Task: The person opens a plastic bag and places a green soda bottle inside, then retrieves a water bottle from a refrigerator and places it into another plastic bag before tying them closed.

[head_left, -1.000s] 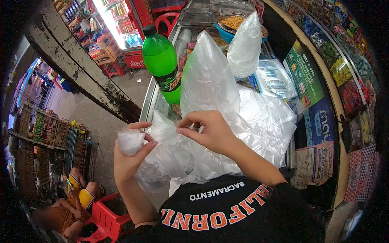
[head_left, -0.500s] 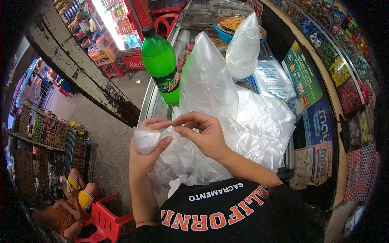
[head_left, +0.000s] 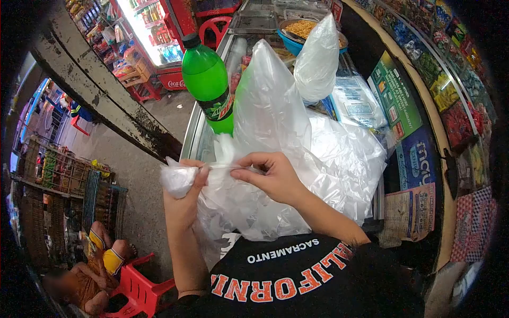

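Wrapped round a bunched wad of clear plastic bag (head_left: 177, 182), my left hand (head_left: 184, 205) is closed with its thumb on top. My right hand (head_left: 273, 177) pinches the same thin plastic, which is pulled taut between the two hands. Below and to the right lies a loose heap of clear plastic bags (head_left: 344, 164) on the counter. A tall, peaked clear plastic bag (head_left: 268, 95) stands just beyond my hands. Left of it is a green soda bottle (head_left: 204, 79) with a black cap. Farther right stands a white, cone-shaped plastic bundle (head_left: 317, 63).
A flat blue-and-white packet (head_left: 358, 103) lies behind the heap. Farther back is a blue basin (head_left: 291, 45) of peanut-like food. Snack packs hang on the right. A person (head_left: 95, 265) sits near a red chair (head_left: 139, 283) at lower left.
My left hand has shifted slightly left with the wad, and its thumb now presses on the plastic. The hands have moved apart, stretching the plastic between them.
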Demonstrator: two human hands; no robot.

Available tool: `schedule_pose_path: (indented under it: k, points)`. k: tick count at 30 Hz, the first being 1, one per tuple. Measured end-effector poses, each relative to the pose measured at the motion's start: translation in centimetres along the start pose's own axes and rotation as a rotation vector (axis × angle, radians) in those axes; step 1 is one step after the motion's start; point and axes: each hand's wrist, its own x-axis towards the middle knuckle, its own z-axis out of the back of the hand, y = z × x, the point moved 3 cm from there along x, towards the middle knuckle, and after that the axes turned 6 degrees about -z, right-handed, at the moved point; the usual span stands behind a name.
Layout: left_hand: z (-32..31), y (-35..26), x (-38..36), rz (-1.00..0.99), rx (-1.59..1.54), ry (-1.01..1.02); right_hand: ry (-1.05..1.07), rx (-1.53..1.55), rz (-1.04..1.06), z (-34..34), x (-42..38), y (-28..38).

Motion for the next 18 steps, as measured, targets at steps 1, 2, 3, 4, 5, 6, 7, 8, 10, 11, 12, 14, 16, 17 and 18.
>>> schedule_pose_path:
  k: [1,2,3,4,5,6,7,8,10,11,12,14,16,17,18]
  points:
    - [0.0,0.1,0.0,0.005,-0.020,0.040,0.000,0.000,0.000,0.0,0.0,-0.1]
    - [0.2,0.1,0.0,0.006,-0.020,0.040,-0.014,0.083,-0.039,0.1,0.0,-0.1]
    - [0.3,0.3,0.0,0.075,-0.062,0.068,-0.029,0.167,-0.079,0.2,0.0,-0.1]
    - [0.2,0.5,0.0,0.145,-0.104,0.095,-0.029,0.168,-0.079,0.2,0.0,-0.1]
    - [0.2,0.8,0.1,0.146,-0.103,0.095,-0.056,0.231,-0.062,0.2,0.1,0.0]
    - [-0.1,1.3,0.2,0.093,-0.133,0.144,-0.084,0.295,-0.045,0.2,0.1,0.1]
    - [-0.4,1.5,0.3,0.040,-0.164,0.193,-0.084,0.295,-0.045,-0.1,0.1,0.1]
    - [-0.8,1.5,0.1,0.040,-0.164,0.194,-0.116,0.345,-0.051,-0.5,0.1,0.2]
    - [-2.1,1.5,-0.5,-0.018,-0.111,0.200,-0.149,0.396,-0.057,-0.9,0.1,0.0]
    - [-2.4,1.8,-0.6,-0.017,-0.110,0.200,-0.127,0.337,-0.001,-1.2,0.2,-0.3]
    - [-2.7,2.1,-0.5,-0.074,-0.096,0.192,-0.105,0.278,0.054,-1.3,0.1,-0.3]
    - [-2.8,3.1,-0.7,-0.107,-0.126,0.110,-0.101,0.253,0.068,-1.6,0.0,-0.1]
    - [-2.9,2.9,-0.9,-0.044,-0.177,0.035,-0.098,0.227,0.086,-1.7,-0.4,0.2]
    - [-2.8,2.9,-1.0,0.019,-0.228,-0.040,-0.092,0.187,0.095,-1.8,-0.6,0.3]
    - [-2.8,2.8,-0.9,0.019,-0.228,-0.040,-0.085,0.146,0.103,-1.7,-0.8,0.4]
